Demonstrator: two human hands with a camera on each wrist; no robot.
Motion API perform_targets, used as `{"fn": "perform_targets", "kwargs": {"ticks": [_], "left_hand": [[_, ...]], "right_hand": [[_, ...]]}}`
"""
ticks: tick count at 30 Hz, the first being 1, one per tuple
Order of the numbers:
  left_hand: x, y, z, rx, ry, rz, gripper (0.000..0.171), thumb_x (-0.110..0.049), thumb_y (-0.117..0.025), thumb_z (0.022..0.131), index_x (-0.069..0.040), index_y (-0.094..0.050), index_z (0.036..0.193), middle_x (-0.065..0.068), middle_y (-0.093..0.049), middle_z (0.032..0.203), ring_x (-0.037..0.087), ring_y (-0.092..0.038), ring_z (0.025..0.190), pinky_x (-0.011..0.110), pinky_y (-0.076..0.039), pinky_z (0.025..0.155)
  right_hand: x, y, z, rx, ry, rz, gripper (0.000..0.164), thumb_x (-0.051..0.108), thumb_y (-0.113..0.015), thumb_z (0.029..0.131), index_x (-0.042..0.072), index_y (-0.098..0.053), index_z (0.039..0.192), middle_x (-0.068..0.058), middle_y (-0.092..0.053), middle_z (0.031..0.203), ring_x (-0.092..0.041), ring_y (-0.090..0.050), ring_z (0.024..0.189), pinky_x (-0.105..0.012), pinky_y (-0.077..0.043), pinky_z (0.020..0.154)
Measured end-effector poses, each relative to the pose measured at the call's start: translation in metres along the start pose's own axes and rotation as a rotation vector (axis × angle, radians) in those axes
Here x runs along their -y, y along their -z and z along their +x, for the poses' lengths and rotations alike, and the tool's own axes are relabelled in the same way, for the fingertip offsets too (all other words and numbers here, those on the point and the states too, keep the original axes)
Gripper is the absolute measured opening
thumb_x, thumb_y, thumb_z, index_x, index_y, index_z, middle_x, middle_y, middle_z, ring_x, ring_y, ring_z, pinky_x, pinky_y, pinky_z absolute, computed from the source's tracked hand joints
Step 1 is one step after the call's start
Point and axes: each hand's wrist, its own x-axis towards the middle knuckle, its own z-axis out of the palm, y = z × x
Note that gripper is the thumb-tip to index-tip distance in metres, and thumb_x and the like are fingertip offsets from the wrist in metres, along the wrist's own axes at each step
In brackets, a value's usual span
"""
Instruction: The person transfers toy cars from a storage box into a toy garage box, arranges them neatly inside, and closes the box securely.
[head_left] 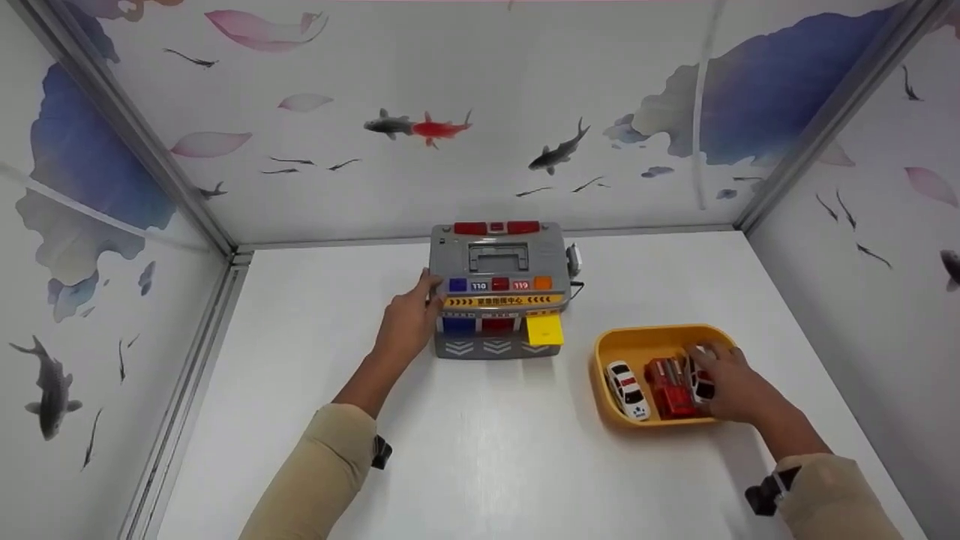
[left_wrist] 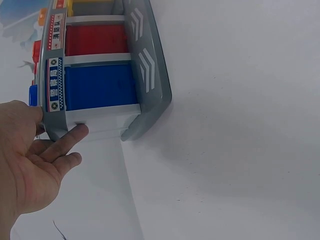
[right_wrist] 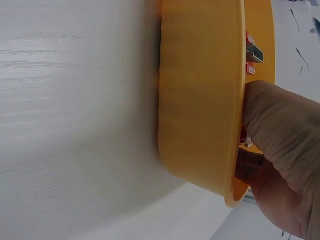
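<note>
A grey toy garage (head_left: 499,262) with red lights on its roof and blue, red and yellow doors stands at the back of the table. Its yellow door (head_left: 545,330) is raised outward; the blue door (left_wrist: 101,86) and the red door are down. My left hand (head_left: 409,319) holds the garage at its left roof edge, fingers under the edge in the left wrist view. Inside a yellow basin (head_left: 660,334), my right hand (head_left: 731,382) grips a black-and-white toy car (head_left: 701,381). In the right wrist view the basin wall hides my fingertips.
Beside the held car in the basin lie a red toy fire truck (head_left: 673,388) and a white toy police car (head_left: 628,390). A small handset-like piece (head_left: 574,260) sits on the garage's right side. Printed wall panels (head_left: 480,75) enclose the white table (head_left: 487,450) at the back and sides.
</note>
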Motion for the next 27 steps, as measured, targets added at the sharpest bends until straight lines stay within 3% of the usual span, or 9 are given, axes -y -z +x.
{"fn": "perform_targets", "kwargs": {"ticks": [5,15,21,27], "left_hand": [[-0.001,0.0,0.001,0.012,-0.009,0.004,0.046,-0.037,-0.053,0.119,-0.022,-0.053,0.162,0.013,-0.054,0.169,0.035,-0.066,0.145,0.053,-0.056,0.117],[-0.002,0.003,0.002,0.004,-0.026,-0.001,0.051,-0.037,-0.053,0.119,-0.017,-0.049,0.165,0.015,-0.061,0.162,0.034,-0.067,0.143,0.051,-0.057,0.117],[-0.001,0.003,0.0,-0.016,-0.045,0.004,0.051,-0.034,-0.055,0.118,-0.016,-0.049,0.165,0.015,-0.064,0.159,0.033,-0.072,0.136,0.05,-0.06,0.111],[-0.002,0.001,-0.001,-0.01,-0.033,-0.004,0.05,-0.035,-0.054,0.118,-0.016,-0.05,0.165,0.015,-0.063,0.161,0.033,-0.07,0.139,0.05,-0.058,0.115]], "right_hand": [[-0.001,0.001,0.0,-0.008,-0.011,-0.007,0.102,0.015,-0.094,0.084,0.002,-0.038,0.169,-0.037,-0.027,0.171,-0.066,-0.028,0.15,-0.08,-0.047,0.11],[0.0,0.018,0.0,-0.105,0.062,-0.03,0.101,0.021,-0.095,0.082,0.005,-0.041,0.165,-0.031,-0.033,0.166,-0.057,-0.036,0.14,-0.076,-0.053,0.107],[0.01,0.028,-0.001,-0.113,0.069,0.012,0.102,0.023,-0.092,0.085,0.007,-0.036,0.168,-0.032,-0.03,0.166,-0.056,-0.034,0.141,-0.078,-0.052,0.108],[0.027,0.037,-0.003,-0.139,0.091,0.033,0.108,0.02,-0.093,0.084,0.009,-0.03,0.171,-0.03,-0.029,0.168,-0.054,-0.034,0.141,-0.076,-0.053,0.108]]}}
